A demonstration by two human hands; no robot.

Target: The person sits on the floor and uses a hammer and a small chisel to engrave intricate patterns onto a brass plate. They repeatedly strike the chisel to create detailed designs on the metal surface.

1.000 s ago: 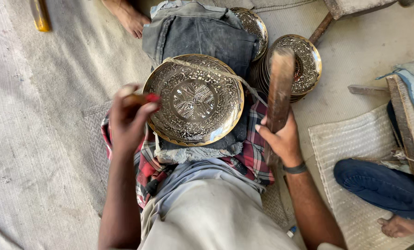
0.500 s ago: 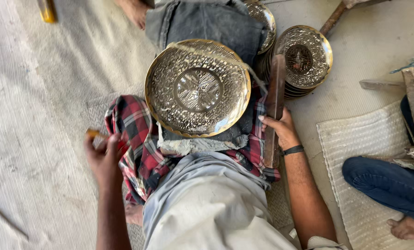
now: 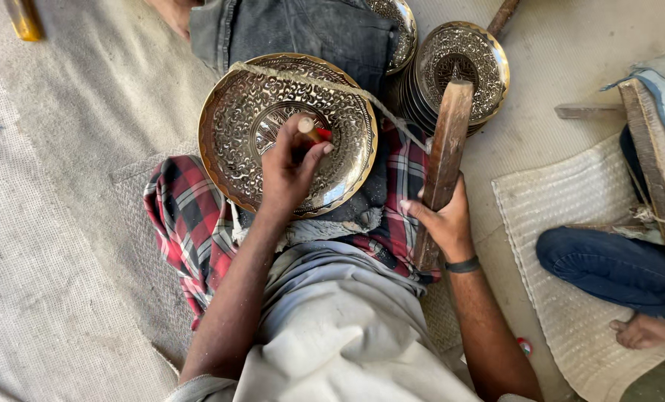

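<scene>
Engraved brass plate (image 3: 288, 134), propped on the lap over a plaid cloth (image 3: 187, 216) and held by a cord (image 3: 347, 85). Left hand (image 3: 291, 167), fingers clamped on a small punch (image 3: 310, 132), rests at the plate's centre; right hand (image 3: 444, 219) grips a wooden mallet (image 3: 442, 160). The plate is probably stiff, fairly heavy and slick, best taken by its rim. It holds nothing. Similar plates (image 3: 462, 67) stack on the floor beyond.

Floor-level metalcraft workshop, stacked engraved brass plates (image 3: 462, 71), woven mats (image 3: 570, 298)
</scene>
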